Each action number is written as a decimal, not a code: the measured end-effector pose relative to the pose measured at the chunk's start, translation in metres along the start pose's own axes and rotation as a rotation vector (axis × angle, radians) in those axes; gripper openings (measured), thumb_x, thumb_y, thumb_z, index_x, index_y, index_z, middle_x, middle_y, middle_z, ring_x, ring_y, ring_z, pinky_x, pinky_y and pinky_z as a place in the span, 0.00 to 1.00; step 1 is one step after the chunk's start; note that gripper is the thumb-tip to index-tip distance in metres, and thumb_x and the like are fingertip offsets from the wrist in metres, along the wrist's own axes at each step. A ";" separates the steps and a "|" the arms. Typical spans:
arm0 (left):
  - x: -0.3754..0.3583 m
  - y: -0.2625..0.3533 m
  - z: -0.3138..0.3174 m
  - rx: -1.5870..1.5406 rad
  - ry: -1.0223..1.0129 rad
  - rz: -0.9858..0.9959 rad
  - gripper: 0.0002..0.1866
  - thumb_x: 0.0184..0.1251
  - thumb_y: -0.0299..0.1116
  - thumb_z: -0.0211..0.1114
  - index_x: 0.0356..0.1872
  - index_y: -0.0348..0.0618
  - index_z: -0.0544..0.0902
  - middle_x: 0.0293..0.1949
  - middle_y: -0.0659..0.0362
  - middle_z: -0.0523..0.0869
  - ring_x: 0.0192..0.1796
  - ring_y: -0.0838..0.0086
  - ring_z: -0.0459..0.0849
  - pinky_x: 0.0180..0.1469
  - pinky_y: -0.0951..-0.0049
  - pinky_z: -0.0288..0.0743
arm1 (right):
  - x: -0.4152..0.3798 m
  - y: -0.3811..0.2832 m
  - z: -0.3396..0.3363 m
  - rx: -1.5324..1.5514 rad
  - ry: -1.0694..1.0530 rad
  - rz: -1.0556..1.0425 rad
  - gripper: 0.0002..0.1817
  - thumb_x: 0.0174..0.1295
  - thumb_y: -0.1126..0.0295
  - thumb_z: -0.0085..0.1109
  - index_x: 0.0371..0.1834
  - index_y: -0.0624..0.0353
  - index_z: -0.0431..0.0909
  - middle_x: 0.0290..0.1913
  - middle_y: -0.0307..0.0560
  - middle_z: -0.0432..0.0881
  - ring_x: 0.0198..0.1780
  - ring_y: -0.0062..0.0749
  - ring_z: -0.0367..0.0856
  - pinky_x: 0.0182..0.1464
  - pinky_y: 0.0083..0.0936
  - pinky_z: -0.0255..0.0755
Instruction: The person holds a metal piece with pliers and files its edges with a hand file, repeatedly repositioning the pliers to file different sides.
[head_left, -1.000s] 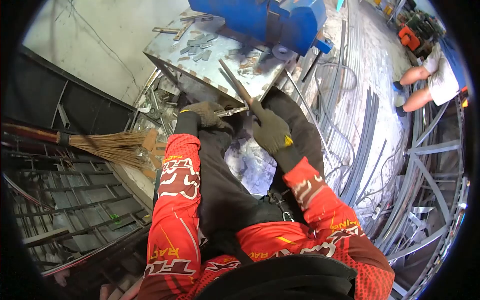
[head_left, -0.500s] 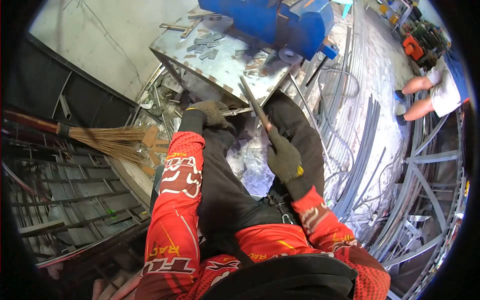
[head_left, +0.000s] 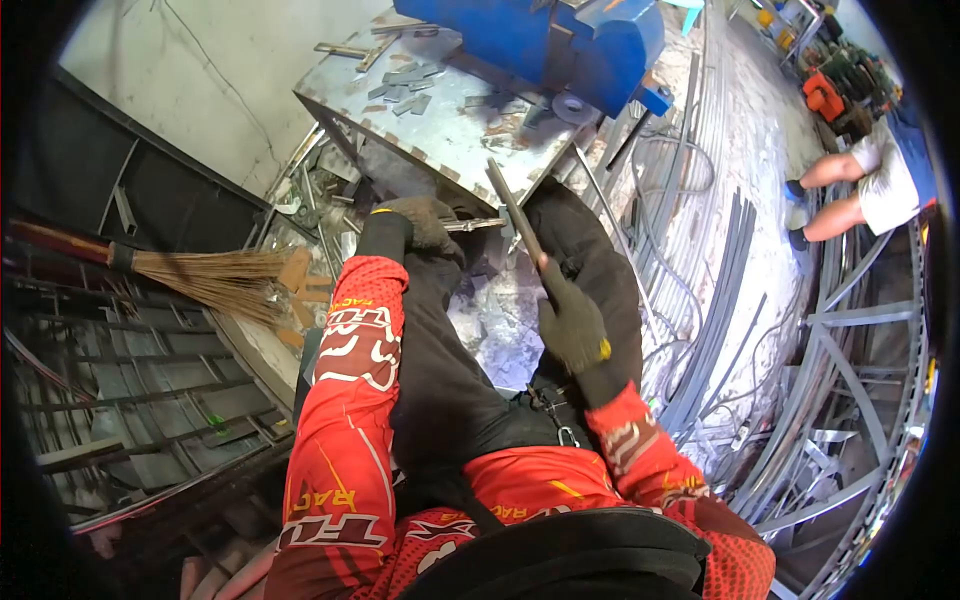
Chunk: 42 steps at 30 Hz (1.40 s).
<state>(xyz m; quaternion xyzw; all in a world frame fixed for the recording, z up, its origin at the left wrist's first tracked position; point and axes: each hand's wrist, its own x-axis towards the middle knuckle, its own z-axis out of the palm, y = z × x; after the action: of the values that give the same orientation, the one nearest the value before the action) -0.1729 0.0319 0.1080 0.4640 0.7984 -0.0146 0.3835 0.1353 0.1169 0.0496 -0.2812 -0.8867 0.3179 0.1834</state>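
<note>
Just above the frame's middle, the gloved left hand point(head_left: 425, 224) keeps its fingers curled around a slim metal tool point(head_left: 475, 226). To the right, the gloved right hand point(head_left: 572, 325) has its fingers wrapped on a long bar point(head_left: 516, 212), whose far end lies near the table point(head_left: 445, 137).
</note>
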 end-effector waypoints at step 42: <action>-0.005 0.001 0.002 -0.032 0.059 -0.033 0.31 0.50 0.56 0.83 0.55 0.56 0.90 0.51 0.55 0.93 0.52 0.58 0.90 0.58 0.58 0.82 | -0.038 0.006 -0.023 -0.103 -0.091 0.011 0.39 0.63 0.71 0.61 0.80 0.35 0.67 0.43 0.55 0.85 0.44 0.56 0.87 0.46 0.50 0.81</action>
<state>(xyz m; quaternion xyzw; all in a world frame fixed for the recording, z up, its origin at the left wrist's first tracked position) -0.1693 0.0283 0.1098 0.4447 0.8171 0.0055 0.3668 0.1785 0.1086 0.0566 -0.2804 -0.9078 0.2853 0.1263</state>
